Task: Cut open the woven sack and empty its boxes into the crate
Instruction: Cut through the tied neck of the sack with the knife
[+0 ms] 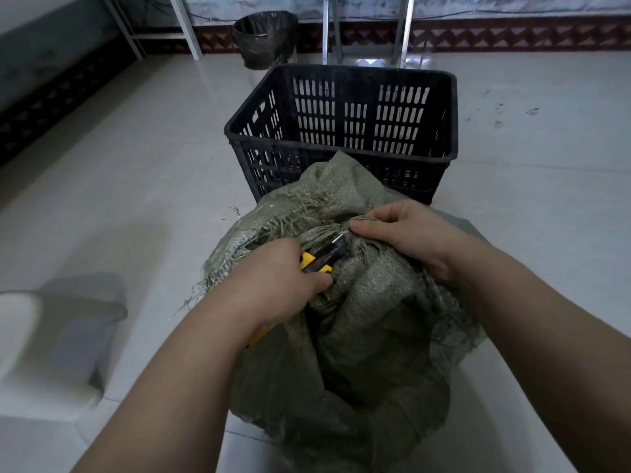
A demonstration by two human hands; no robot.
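Now cutting at the gathered neck of the woven sack [358, 302] on the tiled floor [136, 165].

Left hand [273, 281] is closed around a yellow-and-black utility knife [322, 256], blade at the neck; right hand [406, 233] pinches the bunched fabric there. Behind the sack stands the black slotted crate [341, 131], with a lined waste bin [266, 39] beyond it.

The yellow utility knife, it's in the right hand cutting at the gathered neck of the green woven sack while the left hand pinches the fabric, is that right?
Not quite: the hands are swapped. The head view shows the left hand gripping the yellow utility knife, while the right hand pinches the gathered neck of the green woven sack.
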